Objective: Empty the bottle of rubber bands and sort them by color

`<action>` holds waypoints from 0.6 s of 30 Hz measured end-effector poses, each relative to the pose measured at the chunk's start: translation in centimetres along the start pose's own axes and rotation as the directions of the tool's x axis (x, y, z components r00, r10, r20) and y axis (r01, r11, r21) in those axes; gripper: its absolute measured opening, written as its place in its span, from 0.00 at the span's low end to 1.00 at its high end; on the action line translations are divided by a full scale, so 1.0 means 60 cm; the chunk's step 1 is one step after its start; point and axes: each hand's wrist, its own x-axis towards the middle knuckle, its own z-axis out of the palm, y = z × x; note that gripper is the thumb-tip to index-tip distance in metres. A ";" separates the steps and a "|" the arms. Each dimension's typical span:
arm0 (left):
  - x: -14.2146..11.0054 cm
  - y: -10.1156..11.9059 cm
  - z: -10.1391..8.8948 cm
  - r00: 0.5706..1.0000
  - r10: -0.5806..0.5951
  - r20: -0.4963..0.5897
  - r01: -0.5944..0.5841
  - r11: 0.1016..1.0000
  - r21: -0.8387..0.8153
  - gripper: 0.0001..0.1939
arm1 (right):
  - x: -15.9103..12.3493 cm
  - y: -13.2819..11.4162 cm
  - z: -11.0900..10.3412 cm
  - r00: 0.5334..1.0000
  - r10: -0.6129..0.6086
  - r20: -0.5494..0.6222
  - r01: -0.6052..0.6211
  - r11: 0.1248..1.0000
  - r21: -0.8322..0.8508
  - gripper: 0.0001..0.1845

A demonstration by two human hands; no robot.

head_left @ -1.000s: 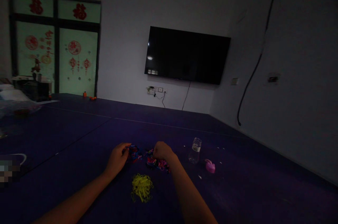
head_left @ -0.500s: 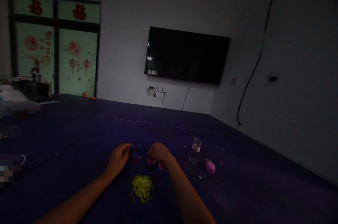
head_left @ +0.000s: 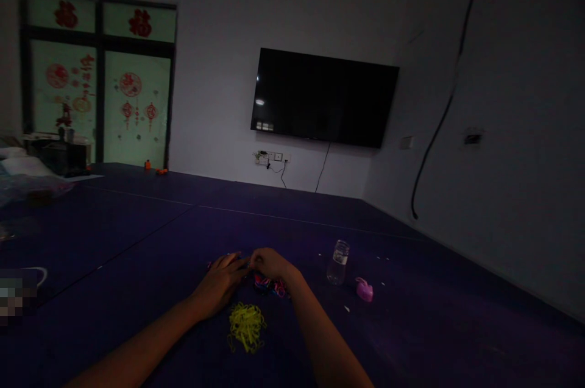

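Observation:
My left hand (head_left: 220, 281) lies palm down with its fingers stretched out over a dark, multi-coloured heap of elastic bands, hiding most of it. The fingertips reach close to my right hand (head_left: 269, 263). That hand is closed in a pinch, and what sits between its fingertips is too small to make out. Under the right wrist lies a pile of pink, blue and dark elastic bands (head_left: 274, 286). Nearer to me, between the forearms, is a loose heap of yellow elastic bands (head_left: 247, 326).
A clear bottle without a cap (head_left: 337, 263) stands upright to the right, with a pink cap-like piece (head_left: 364, 289) beside it. White scraps dot the purple tabletop (head_left: 159, 242). At the left edge are a mug-like thing, partly blurred, and plastic bags (head_left: 31, 189).
My left hand has moved right and spread flat over the multi-coloured bands, where before it pinched at their left side. My right hand has shifted slightly left.

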 end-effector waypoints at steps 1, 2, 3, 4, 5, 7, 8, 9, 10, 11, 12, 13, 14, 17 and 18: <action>0.000 -0.002 0.002 1.000 0.004 0.001 -0.004 1.000 0.012 0.21 | 0.002 0.002 0.002 1.000 -0.002 -0.004 0.002 1.000 0.012 0.10; 0.000 -0.005 0.003 1.000 0.009 0.005 -0.009 1.000 0.021 0.22 | 0.004 0.003 0.004 1.000 -0.002 -0.010 0.003 1.000 0.024 0.10; 0.000 -0.007 0.005 1.000 0.014 0.009 -0.014 0.999 0.029 0.22 | 0.005 0.005 0.006 1.000 -0.002 -0.017 0.003 0.999 0.035 0.10; 0.000 -0.010 0.008 1.000 0.020 0.012 -0.020 0.999 0.035 0.22 | 0.007 0.007 0.007 1.000 -0.002 -0.024 0.003 0.999 0.046 0.11; 0.000 -0.013 0.011 1.000 0.024 0.012 -0.025 0.999 0.039 0.22 | 0.008 0.009 0.008 0.999 -0.002 -0.032 0.004 0.998 0.056 0.11; -0.001 -0.018 0.017 0.999 0.033 0.001 -0.033 0.999 0.043 0.22 | 0.010 0.011 0.009 0.999 -0.005 -0.045 0.009 0.997 0.077 0.12; -0.001 -0.020 0.020 0.999 0.035 -0.011 -0.034 0.998 0.044 0.22 | 0.010 0.012 0.010 0.999 -0.008 -0.050 0.012 0.996 0.087 0.12; -0.002 -0.021 0.022 0.999 0.036 -0.023 -0.035 0.998 0.043 0.21 | 0.010 0.013 0.010 0.999 -0.011 -0.053 0.016 0.995 0.096 0.13; -0.002 -0.021 0.023 0.999 0.037 -0.029 -0.036 0.999 0.041 0.21 | 0.011 0.013 0.011 0.998 -0.014 -0.056 0.020 0.994 0.106 0.13; -0.002 -0.021 0.022 0.999 0.039 -0.030 -0.038 0.999 0.037 0.21 | 0.011 0.013 0.012 0.998 -0.016 -0.059 0.023 0.993 0.115 0.13; -0.002 -0.020 0.021 0.999 0.041 -0.027 -0.040 0.999 0.033 0.20 | 0.011 0.014 0.013 0.998 -0.017 -0.061 0.024 0.992 0.123 0.13; -0.001 -0.018 0.018 0.999 0.041 -0.022 -0.041 0.999 0.028 0.20 | 0.012 0.014 0.014 0.998 -0.017 -0.065 0.025 0.991 0.131 0.14; -0.001 -0.016 0.015 0.999 0.041 -0.018 -0.040 0.999 0.022 0.19 | 0.013 0.015 0.015 0.998 -0.015 -0.069 0.025 0.990 0.139 0.14; 0.001 -0.012 0.010 0.999 0.034 -0.022 -0.034 0.999 0.005 0.18 | 0.016 0.017 0.015 0.996 -0.008 -0.088 0.021 0.988 0.153 0.13; 0.002 -0.011 0.009 0.999 0.032 -0.031 -0.032 0.999 -0.001 0.17 | 0.018 0.017 0.014 0.995 -0.005 -0.096 0.020 0.988 0.155 0.13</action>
